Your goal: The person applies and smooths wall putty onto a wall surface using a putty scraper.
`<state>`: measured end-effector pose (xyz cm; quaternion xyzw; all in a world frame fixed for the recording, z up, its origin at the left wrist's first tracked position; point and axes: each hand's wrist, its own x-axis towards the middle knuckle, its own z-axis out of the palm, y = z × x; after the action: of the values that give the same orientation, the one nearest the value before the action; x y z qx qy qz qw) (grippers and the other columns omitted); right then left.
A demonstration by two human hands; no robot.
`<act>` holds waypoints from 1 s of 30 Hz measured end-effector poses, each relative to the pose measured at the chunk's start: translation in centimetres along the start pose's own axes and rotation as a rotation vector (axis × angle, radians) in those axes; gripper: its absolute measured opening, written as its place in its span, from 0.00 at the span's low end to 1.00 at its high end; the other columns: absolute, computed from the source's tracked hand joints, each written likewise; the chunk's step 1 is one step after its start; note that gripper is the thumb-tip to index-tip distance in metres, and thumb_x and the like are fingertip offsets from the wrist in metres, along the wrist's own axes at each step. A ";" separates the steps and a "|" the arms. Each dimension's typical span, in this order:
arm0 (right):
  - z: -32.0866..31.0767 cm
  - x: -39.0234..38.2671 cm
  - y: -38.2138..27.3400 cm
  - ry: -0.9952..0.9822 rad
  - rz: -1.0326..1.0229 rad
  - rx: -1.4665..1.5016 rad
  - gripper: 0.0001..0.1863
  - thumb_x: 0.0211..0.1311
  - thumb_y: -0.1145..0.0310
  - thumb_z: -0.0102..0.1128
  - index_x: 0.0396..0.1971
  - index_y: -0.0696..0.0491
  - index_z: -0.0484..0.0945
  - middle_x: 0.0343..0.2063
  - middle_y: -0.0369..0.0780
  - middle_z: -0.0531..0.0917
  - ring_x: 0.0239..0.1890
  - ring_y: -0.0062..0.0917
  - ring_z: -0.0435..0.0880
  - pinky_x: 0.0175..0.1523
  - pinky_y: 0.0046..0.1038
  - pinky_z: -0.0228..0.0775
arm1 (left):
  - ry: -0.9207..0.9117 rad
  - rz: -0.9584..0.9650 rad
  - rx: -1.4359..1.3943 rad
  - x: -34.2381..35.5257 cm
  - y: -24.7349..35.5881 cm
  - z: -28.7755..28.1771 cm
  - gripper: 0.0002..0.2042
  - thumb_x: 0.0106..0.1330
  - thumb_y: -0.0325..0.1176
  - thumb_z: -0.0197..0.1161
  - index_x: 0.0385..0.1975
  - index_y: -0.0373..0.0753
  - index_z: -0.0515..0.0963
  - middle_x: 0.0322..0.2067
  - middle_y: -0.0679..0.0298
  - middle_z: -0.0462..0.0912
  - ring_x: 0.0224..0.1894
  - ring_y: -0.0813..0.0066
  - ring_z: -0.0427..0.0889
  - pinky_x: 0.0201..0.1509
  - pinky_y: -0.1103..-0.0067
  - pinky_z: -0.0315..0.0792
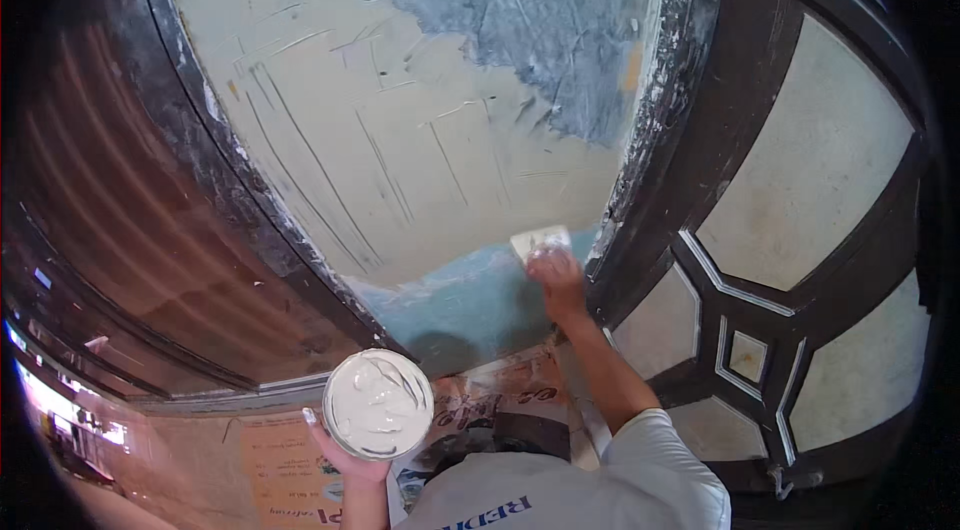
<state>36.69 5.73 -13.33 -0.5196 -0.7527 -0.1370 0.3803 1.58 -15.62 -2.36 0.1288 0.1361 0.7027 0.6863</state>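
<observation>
My left hand (362,467) holds a round tub (328,400) from below, with a white smear on one fingertip. Thick white putty (378,402) fills it, its surface ridged. My right hand (560,285) grips a flat, pale putty spreader (536,241) against the lower right of a tall panel (400,160). Cream putty with long scored streaks covers much of that panel. Blue-grey patches show at its upper right, and a teal strip (450,295) runs along its bottom. Fingers partly hide the spreader's near end.
Dark frame posts (660,110) with white smears border the panel. A dark door with pale inset panels (800,170) stands at right. Brown ribbed panelling (150,190) lies at left. Printed sheets (285,470) cover part of the floor below.
</observation>
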 end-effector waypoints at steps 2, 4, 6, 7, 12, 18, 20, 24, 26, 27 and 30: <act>-3.3 4.7 0.8 0.252 -0.041 0.005 0.20 0.50 0.78 0.58 0.45 0.47 0.80 0.53 0.38 0.77 0.56 0.42 0.72 0.59 0.44 0.64 | 0.022 -0.004 0.050 0.4 -0.9 0.3 0.38 0.68 0.64 0.34 0.67 0.38 0.60 0.68 0.55 0.59 0.68 0.53 0.60 0.70 0.59 0.57; -6.7 9.0 0.9 0.305 -0.037 0.036 0.24 0.48 0.81 0.55 0.47 0.46 0.80 0.55 0.40 0.75 0.58 0.45 0.70 0.59 0.44 0.63 | 0.011 0.010 0.083 0.6 -1.5 0.2 0.39 0.68 0.65 0.33 0.67 0.38 0.60 0.68 0.55 0.59 0.67 0.53 0.61 0.69 0.59 0.58; -6.7 10.5 2.6 0.297 -0.044 0.010 0.25 0.48 0.81 0.55 0.48 0.46 0.80 0.55 0.41 0.75 0.59 0.45 0.69 0.59 0.44 0.64 | 0.055 -0.026 0.028 1.3 -2.5 1.5 0.39 0.67 0.66 0.33 0.67 0.38 0.60 0.68 0.55 0.59 0.67 0.53 0.61 0.69 0.59 0.58; -6.5 10.6 3.4 0.290 -0.057 -0.008 0.25 0.48 0.81 0.55 0.49 0.46 0.79 0.55 0.42 0.75 0.60 0.45 0.69 0.59 0.44 0.65 | 0.071 -0.022 0.073 1.5 -2.9 0.8 0.39 0.67 0.66 0.33 0.67 0.38 0.60 0.68 0.55 0.59 0.67 0.53 0.61 0.69 0.59 0.58; 2.3 -1.5 6.7 -0.009 0.083 0.065 0.26 0.51 0.81 0.54 0.51 0.43 0.78 0.54 0.43 0.75 0.59 0.47 0.69 0.60 0.44 0.65 | 0.042 -0.029 0.047 1.5 -4.2 2.3 0.40 0.66 0.66 0.38 0.67 0.38 0.58 0.68 0.55 0.59 0.67 0.52 0.61 0.69 0.59 0.59; 4.6 -8.7 2.4 -0.147 0.328 0.428 0.16 0.60 0.70 0.57 0.50 0.50 0.76 0.48 0.44 0.79 0.51 0.43 0.78 0.52 0.40 0.73 | 0.130 0.006 0.068 1.1 -4.2 2.4 0.40 0.67 0.65 0.36 0.67 0.36 0.58 0.67 0.53 0.60 0.66 0.53 0.63 0.69 0.59 0.60; 4.1 -7.3 0.2 -0.162 0.834 0.894 0.17 0.70 0.67 0.48 0.56 0.55 0.72 0.48 0.45 0.80 0.50 0.39 0.79 0.52 0.39 0.73 | 0.021 0.049 0.122 1.1 -4.5 2.4 0.37 0.69 0.61 0.33 0.67 0.36 0.58 0.66 0.50 0.60 0.65 0.55 0.65 0.69 0.59 0.60; -0.9 -0.8 -4.3 -0.174 0.911 1.400 0.21 0.70 0.63 0.51 0.58 0.55 0.65 0.49 0.41 0.78 0.47 0.26 0.79 0.35 0.28 0.81 | -0.119 0.120 0.364 1.6 -4.9 2.4 0.32 0.70 0.56 0.36 0.67 0.39 0.58 0.67 0.51 0.59 0.66 0.55 0.62 0.69 0.59 0.59; -3.5 2.3 -6.6 -0.163 0.832 1.492 0.20 0.69 0.62 0.52 0.56 0.55 0.65 0.48 0.40 0.78 0.43 0.24 0.80 0.33 0.27 0.81 | -0.037 0.077 0.224 1.6 -4.5 1.6 0.34 0.68 0.58 0.39 0.67 0.39 0.58 0.67 0.51 0.59 0.66 0.53 0.62 0.69 0.59 0.59; -4.9 3.5 -7.7 -0.135 0.765 1.569 0.20 0.69 0.61 0.53 0.55 0.55 0.64 0.47 0.40 0.78 0.39 0.23 0.81 0.31 0.26 0.81 | 0.034 0.012 0.077 1.7 -4.4 1.1 0.36 0.66 0.60 0.42 0.67 0.40 0.58 0.67 0.52 0.60 0.67 0.51 0.62 0.69 0.59 0.58; -8.4 6.0 -10.5 -0.176 0.607 1.610 0.19 0.69 0.63 0.52 0.53 0.57 0.65 0.46 0.42 0.78 0.38 0.23 0.81 0.30 0.26 0.81 | 0.016 -0.006 0.083 1.8 -3.7 1.1 0.39 0.61 0.59 0.47 0.67 0.38 0.59 0.66 0.52 0.62 0.65 0.50 0.64 0.68 0.58 0.60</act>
<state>30.01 0.36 -1.40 -0.2793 -0.4763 0.5861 0.5929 5.39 -13.73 -2.67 0.1513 0.1711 0.6955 0.6813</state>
